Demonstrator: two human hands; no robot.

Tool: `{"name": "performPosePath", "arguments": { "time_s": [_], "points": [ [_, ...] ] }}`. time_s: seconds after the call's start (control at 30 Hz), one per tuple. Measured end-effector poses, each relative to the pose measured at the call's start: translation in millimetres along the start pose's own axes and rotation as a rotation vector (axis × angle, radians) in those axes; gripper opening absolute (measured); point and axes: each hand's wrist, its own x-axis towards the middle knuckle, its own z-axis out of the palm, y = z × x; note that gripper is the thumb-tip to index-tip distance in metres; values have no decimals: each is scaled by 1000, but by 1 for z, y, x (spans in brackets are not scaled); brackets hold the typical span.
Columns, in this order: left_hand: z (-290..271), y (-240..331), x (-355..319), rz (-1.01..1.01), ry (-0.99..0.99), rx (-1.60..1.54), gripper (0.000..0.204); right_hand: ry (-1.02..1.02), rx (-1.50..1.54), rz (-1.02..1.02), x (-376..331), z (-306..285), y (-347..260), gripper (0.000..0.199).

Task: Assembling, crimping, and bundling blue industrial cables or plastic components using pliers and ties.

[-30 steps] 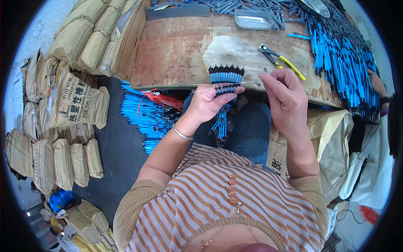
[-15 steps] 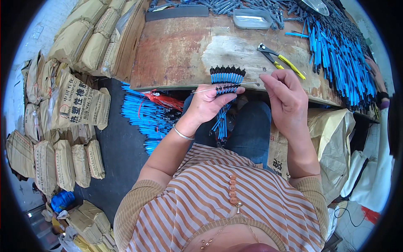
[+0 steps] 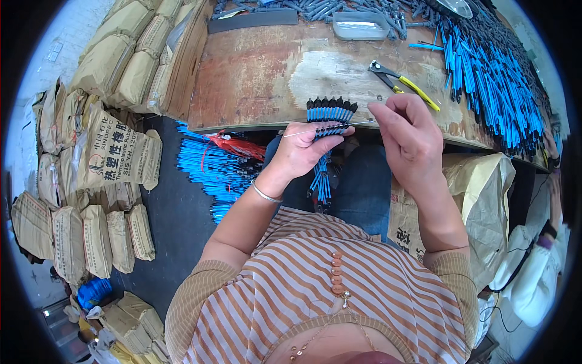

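Note:
My left hand [image 3: 301, 149] is closed around a fanned row of thin blue sticks [image 3: 330, 113] with black tips, just off the table's front edge. Their lower ends [image 3: 321, 182] hang crossed below the palm, above my lap. Across the row, near the left thumb, runs a thin straight metal wire [image 3: 297, 132], and small black pieces line the sticks there. My right hand [image 3: 413, 136] is raised at the wire's right end, thumb and forefinger pinched together. Whatever sits between those fingertips is too small to make out.
On the worn wooden table [image 3: 254, 73] lie yellow-handled pliers [image 3: 418, 91], a clear plastic box [image 3: 361, 27] and a large heap of blue sticks [image 3: 485, 85]. More blue sticks [image 3: 206, 167] lie at left below the table. Paper sacks [image 3: 115, 67] are stacked left. A co-worker's sleeve [image 3: 536, 285] shows at right.
My right hand has shifted slightly left, its fingertips nearer the sticks. My left hand holds the bundle much as before. At the right edge, the co-worker's arms have moved back from the heap.

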Motion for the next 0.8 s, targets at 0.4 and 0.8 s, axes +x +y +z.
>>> {"name": "performPosePath", "arguments": {
  "time_s": [0.4, 0.8],
  "points": [
    [0, 0, -1, -32, -17, -29, 24, -80, 271, 84, 8, 2, 11, 17],
    [-5, 5, -1, -37, -49, -62, 24, -182, 430, 188, 12, 1, 9, 15]
  ]
}}
